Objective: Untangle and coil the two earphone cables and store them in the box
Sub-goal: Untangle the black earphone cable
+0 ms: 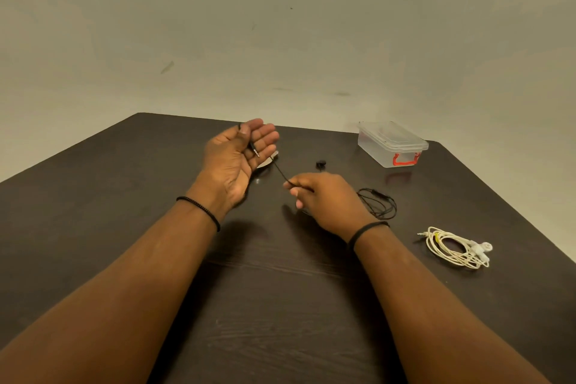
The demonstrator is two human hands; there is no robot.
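**Ana:** What is on the far left?

**Ben:** Just the dark table (93, 196). Then comes the left hand (237, 159). It is held up above the table, palm up, with the fingers mostly straight. The thumb pins the black earphone cable (282, 173) against the palm. The little metal plug (255, 151) lies on the fingers.

**Ana:** Where does the black cable go from there?

**Ben:** It runs down and to the right, to the right hand (324, 199). That hand is low, with the back of it facing up. Its fingers are curled and pinch the cable near the fingertips.

**Ana:** And past that hand?

**Ben:** The rest of the black cable lies in loose loops on the table, just beside the right wrist. A small black earbud (320, 163) sits on the table behind the hand.

**Ana:** Is there another cable?

**Ben:** Yes. The white earphone cable (455, 248) lies on the table farther right, wound in a bunch with its buds at one end. No hand touches it.

**Ana:** Where is the box?

**Ben:** The clear box (391, 145) is at the back right of the table, lid on, with a red clip (405, 159). It is well apart from both cables.
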